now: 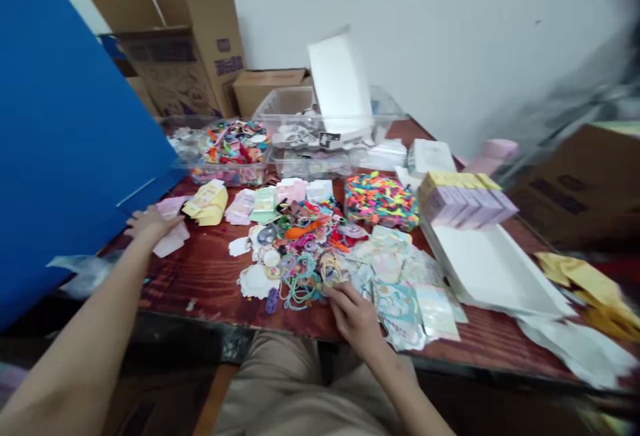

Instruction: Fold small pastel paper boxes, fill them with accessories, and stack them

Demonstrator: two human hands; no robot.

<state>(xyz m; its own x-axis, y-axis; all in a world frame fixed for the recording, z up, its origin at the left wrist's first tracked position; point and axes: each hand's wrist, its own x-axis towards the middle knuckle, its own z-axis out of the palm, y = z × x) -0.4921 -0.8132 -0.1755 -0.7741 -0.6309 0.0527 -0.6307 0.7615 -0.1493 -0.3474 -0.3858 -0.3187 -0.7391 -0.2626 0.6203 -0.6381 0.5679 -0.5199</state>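
Note:
At the table's left edge my left hand (149, 224) rests on pink flat paper pieces (173, 229), fingers spread. My right hand (354, 315) is at the near edge of a heap of small trinkets and coloured cords (300, 283). Its fingertips are pinched together beside a beige looped cord (330, 268); whatever they hold is too small or hidden to make out. Right of that hand lie shiny printed packets (400, 306). Between the hands are white scalloped cards (257, 281) and a purple trinket (271, 301).
Yellow folded packets (207, 203) and a green packet stack (264, 204) line the table's back. Behind stand clear bins (310, 166) and a tub of bright small pieces (381, 199). Purple-and-yellow boxes (465, 199) sit on a white tray (500, 269). A blue panel (65, 123) borders the left.

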